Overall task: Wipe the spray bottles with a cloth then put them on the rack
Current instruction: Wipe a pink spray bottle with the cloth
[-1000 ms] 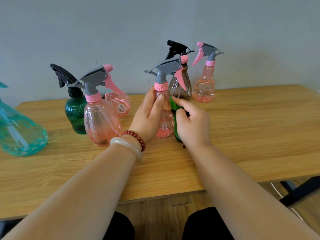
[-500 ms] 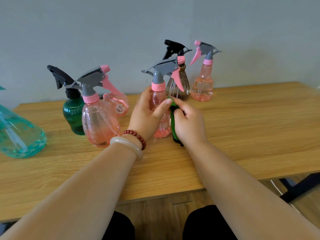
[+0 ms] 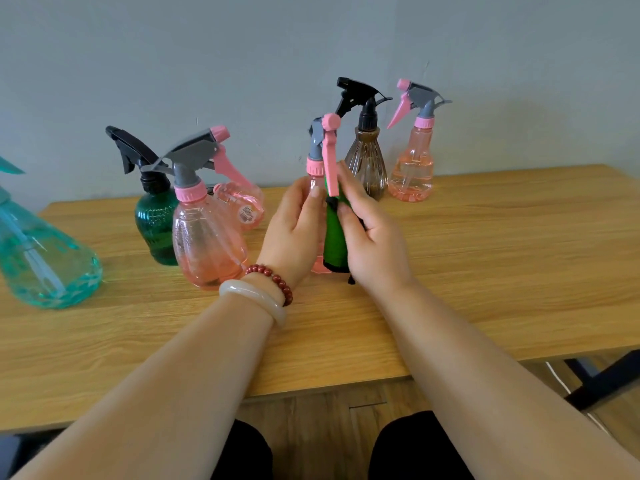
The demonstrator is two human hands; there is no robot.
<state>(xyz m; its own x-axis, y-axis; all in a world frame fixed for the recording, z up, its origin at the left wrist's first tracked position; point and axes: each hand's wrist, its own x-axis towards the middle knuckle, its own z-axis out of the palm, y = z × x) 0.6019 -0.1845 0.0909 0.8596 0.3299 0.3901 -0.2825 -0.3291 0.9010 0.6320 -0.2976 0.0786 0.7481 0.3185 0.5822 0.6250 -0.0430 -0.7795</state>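
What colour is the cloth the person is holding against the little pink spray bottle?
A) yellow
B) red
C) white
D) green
D: the cloth that the right hand holds against the small pink bottle is green with a dark edge, while the left hand grips the bottle.

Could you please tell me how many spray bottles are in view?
7: teal bottle far left; dark green bottle; large pink bottle beside it; lying pink bottle behind; held pink bottle centre; brown bottle; small pink bottle back right.
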